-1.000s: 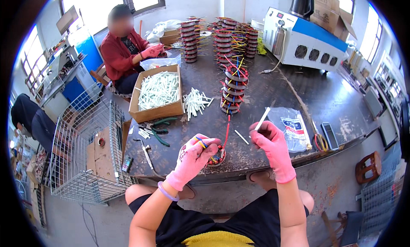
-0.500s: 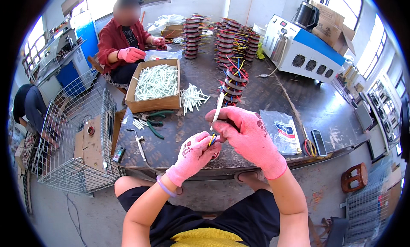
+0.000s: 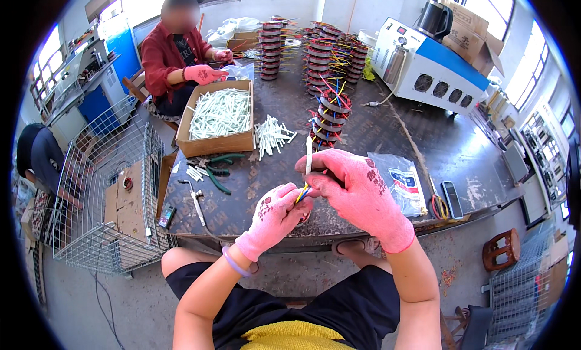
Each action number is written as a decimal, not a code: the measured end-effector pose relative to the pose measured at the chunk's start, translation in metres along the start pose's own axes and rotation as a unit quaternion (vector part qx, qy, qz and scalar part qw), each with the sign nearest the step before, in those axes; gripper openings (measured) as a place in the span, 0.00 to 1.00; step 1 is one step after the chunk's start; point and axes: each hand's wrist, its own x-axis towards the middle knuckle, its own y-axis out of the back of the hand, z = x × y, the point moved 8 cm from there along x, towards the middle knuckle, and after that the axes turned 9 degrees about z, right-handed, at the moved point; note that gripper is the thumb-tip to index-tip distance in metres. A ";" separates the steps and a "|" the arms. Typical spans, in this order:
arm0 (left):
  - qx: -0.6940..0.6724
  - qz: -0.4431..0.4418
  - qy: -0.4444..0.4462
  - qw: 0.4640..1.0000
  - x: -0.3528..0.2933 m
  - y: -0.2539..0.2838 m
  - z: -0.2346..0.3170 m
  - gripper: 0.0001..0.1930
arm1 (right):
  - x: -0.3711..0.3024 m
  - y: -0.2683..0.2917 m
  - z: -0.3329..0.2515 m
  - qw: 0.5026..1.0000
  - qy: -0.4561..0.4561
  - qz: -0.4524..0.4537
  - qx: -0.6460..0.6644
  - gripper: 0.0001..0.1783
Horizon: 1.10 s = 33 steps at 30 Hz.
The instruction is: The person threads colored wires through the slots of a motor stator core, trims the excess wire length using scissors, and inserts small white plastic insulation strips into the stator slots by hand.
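Both hands wear pink gloves and meet above the table's near edge. My left hand [image 3: 273,220] is closed on a small bundle of wires [image 3: 302,194], yellow and blue among them. In my right hand [image 3: 362,199] a thin white sleeve tube [image 3: 309,155] is pinched upright, its lower end at the wire tips. Whether the wires are inside the tube I cannot tell. Beneath the left fingers a round part shows slightly, mostly hidden. Just beyond my hands stands a stack of wound stator rings [image 3: 330,117] with coloured leads.
A cardboard box [image 3: 189,145] of white tubes stands left, a loose tube pile [image 3: 273,136] beside it. Green-handled pliers [image 3: 218,176], a torch-like tool [image 3: 197,206], a plastic bag [image 3: 396,186], scissors [image 3: 440,208] and a phone [image 3: 452,200] lie around. A co-worker [image 3: 166,53] sits across.
My right hand has brought the white tube upright and lower over the wire ends. The co-worker's gloved hand has moved right, toward a plastic bag.
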 end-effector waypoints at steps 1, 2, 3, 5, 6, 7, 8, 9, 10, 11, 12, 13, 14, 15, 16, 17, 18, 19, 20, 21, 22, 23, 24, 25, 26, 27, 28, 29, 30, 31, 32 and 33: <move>0.001 0.001 -0.003 1.000 0.000 0.000 0.000 0.04 | 0.000 0.001 0.000 1.000 0.005 0.000 -0.007 0.10; -0.007 0.011 -0.004 1.000 0.000 0.002 0.001 0.04 | -0.001 0.001 0.000 1.000 0.010 -0.001 -0.014 0.10; -0.015 0.021 -0.005 1.000 0.000 0.003 0.002 0.04 | -0.001 0.002 0.003 1.000 -0.017 0.007 0.015 0.09; -0.025 0.036 -0.007 0.999 0.000 0.004 0.003 0.03 | -0.003 0.003 0.010 0.995 -0.071 0.024 0.070 0.09; -0.026 0.040 -0.007 0.999 0.000 0.003 0.002 0.03 | -0.005 0.004 0.013 0.993 -0.079 0.038 0.076 0.08; -0.027 0.045 -0.008 0.999 0.000 0.003 0.001 0.03 | -0.007 0.004 0.018 0.991 -0.087 0.053 0.081 0.08; -0.026 0.048 -0.005 0.998 -0.001 0.003 -0.001 0.03 | -0.007 0.004 0.021 0.989 -0.096 0.067 0.088 0.08; -0.025 0.052 -0.002 0.998 -0.002 0.002 -0.004 0.04 | -0.008 0.004 0.018 0.993 -0.088 0.055 0.057 0.08; -0.023 0.056 0.002 0.998 -0.003 0.002 -0.007 0.04 | -0.009 0.004 0.012 0.996 -0.079 0.044 0.025 0.08; -0.032 0.064 0.008 0.997 -0.003 0.002 -0.009 0.04 | -0.010 0.004 0.008 0.997 -0.072 0.033 -0.007 0.08; -0.041 0.072 0.014 0.996 -0.002 0.000 -0.011 0.03 | -0.010 0.003 0.010 0.997 -0.071 0.026 -0.008 0.08; -0.050 0.081 0.021 0.995 -0.002 0.000 -0.013 0.04 | -0.011 0.000 0.012 0.997 -0.070 0.019 -0.009 0.08; -0.058 0.084 0.027 0.994 -0.001 -0.001 -0.014 0.03 | -0.012 -0.002 0.013 0.998 -0.068 0.012 -0.009 0.09; -0.066 0.088 0.033 0.993 -0.001 -0.002 -0.014 0.03 | -0.013 -0.002 0.013 0.998 -0.057 0.021 -0.014 0.09; -0.074 0.092 0.039 0.992 -0.001 -0.002 -0.015 0.03 | -0.015 -0.003 0.013 0.998 -0.046 0.029 -0.018 0.09; -0.069 0.092 0.032 0.993 0.000 -0.002 -0.013 0.03 | -0.016 -0.002 0.015 0.998 -0.036 0.038 -0.023 0.09; -0.063 0.092 0.025 0.993 0.002 -0.002 -0.011 0.03 | -0.016 -0.001 0.016 0.998 -0.020 0.052 -0.029 0.09; -0.058 0.092 0.018 0.994 0.004 -0.002 -0.010 0.03 | -0.016 0.000 0.016 0.997 -0.003 0.066 -0.036 0.09; -0.050 0.093 0.014 0.994 0.004 -0.003 -0.009 0.03 | -0.017 0.001 0.016 0.996 0.014 0.080 -0.042 0.09; -0.043 0.094 0.009 0.995 0.004 -0.003 -0.009 0.03 | -0.017 0.000 0.019 0.996 -0.002 0.085 -0.032 0.09; -0.035 0.094 0.005 0.995 0.004 -0.004 -0.009 0.03 | -0.018 -0.002 0.023 0.996 -0.019 0.090 -0.022 0.09; -0.035 0.089 0.004 0.995 0.004 -0.004 -0.009 0.03 | -0.019 -0.003 0.025 0.995 -0.034 0.094 -0.013 0.09; -0.034 0.085 0.002 0.996 0.004 -0.005 -0.010 0.04 | -0.020 -0.005 0.027 0.995 -0.039 0.093 -0.009 0.09; -0.034 0.080 0.001 0.996 0.004 -0.006 -0.010 0.05 | -0.021 -0.007 0.029 0.995 -0.043 0.092 -0.006 0.10; -0.030 0.079 0.005 0.996 0.005 -0.006 -0.010 0.05 | -0.021 -0.007 0.031 0.995 -0.049 0.092 -0.004 0.10; -0.027 0.078 0.008 0.997 0.005 -0.005 -0.009 0.05 | -0.022 -0.007 0.034 0.994 -0.044 0.098 -0.005 0.10; -0.023 0.077 0.012 0.997 0.005 -0.005 -0.008 0.05 | -0.022 -0.006 0.038 0.994 -0.039 0.104 -0.006 0.10; -0.003 0.073 -0.005 0.997 0.005 -0.003 -0.005 0.05 | -0.022 -0.006 0.039 0.993 -0.034 0.110 -0.006 0.10; 0.000 0.073 -0.026 0.997 0.006 -0.004 -0.004 0.05 | -0.021 -0.005 0.034 0.992 0.001 0.124 -0.018 0.09; 0.003 0.072 -0.048 0.996 0.008 -0.006 -0.006 0.06 | -0.020 -0.005 0.028 0.989 0.035 0.137 -0.031 0.09; 0.008 0.072 -0.067 0.995 0.008 -0.007 -0.005 0.07 | -0.020 -0.004 0.023 0.986 0.069 0.149 -0.042 0.09; 0.013 0.071 -0.060 0.996 0.007 -0.007 -0.007 0.07 | -0.019 -0.007 0.026 0.992 0.034 0.124 -0.010 0.09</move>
